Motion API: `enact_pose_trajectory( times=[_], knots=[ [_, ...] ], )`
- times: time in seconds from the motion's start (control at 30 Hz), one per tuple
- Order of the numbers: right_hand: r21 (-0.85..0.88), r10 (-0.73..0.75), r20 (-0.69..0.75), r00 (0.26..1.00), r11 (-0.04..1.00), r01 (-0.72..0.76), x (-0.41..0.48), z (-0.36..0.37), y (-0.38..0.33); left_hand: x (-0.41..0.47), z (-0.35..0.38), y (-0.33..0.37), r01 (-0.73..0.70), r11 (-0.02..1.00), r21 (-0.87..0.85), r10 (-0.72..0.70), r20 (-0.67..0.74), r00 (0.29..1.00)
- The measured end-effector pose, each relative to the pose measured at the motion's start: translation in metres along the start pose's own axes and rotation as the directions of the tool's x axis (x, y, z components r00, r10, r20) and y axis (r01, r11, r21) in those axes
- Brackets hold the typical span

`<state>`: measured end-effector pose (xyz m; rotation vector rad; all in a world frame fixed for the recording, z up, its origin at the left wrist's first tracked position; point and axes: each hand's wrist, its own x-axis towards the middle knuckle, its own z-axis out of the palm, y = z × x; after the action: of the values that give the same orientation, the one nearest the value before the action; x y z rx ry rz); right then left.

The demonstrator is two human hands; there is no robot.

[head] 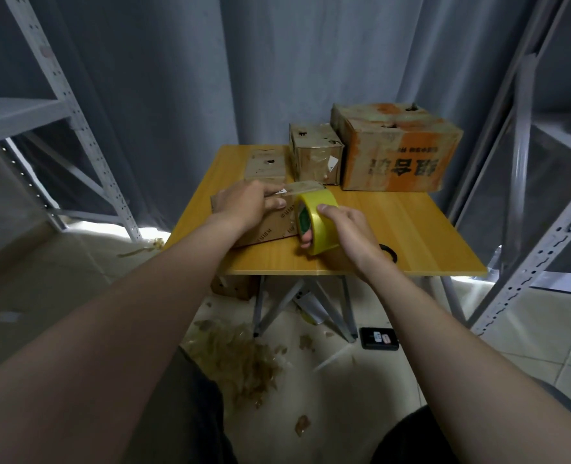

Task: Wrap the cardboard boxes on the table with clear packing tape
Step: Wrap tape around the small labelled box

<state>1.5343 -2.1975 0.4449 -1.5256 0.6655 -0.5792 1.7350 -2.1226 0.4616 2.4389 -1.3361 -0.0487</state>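
Observation:
A small brown cardboard box (274,227) lies near the front left of the yellow wooden table (411,229). My left hand (249,204) rests on top of it, fingers flat, pressing a strip of clear tape (306,187) against the box. My right hand (347,231) grips a yellow roll of packing tape (321,217) just right of the box, thumb over the rim and a finger through the core. Behind stand three more boxes: a low one (265,165), a taller one (316,155) and a large orange-printed one (394,152).
A black ring (390,252) lies on the table behind my right wrist. Grey metal shelving stands at left (76,128) and right (528,229). Crumpled used tape (240,356), a black device (378,338) and another box (234,286) lie on the floor under the table.

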Motion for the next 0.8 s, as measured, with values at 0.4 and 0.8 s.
enact_pose_trajectory(
  times=[0.4, 0.8],
  knots=[
    [-0.024, 0.054, -0.068, 0.996, 0.998, -0.056, 0.023, 0.005, 0.004, 0.037, -0.008, -0.013, 0.005, 0.999, -0.039, -0.002, 0.081, 0.997],
    [0.011, -0.045, -0.031, 0.998, 0.999, 0.046, 0.026, 0.002, 0.009, 0.05, -0.006, -0.018, -0.046, 0.996, -0.077, 0.041, -0.069, 0.997]
  ],
)
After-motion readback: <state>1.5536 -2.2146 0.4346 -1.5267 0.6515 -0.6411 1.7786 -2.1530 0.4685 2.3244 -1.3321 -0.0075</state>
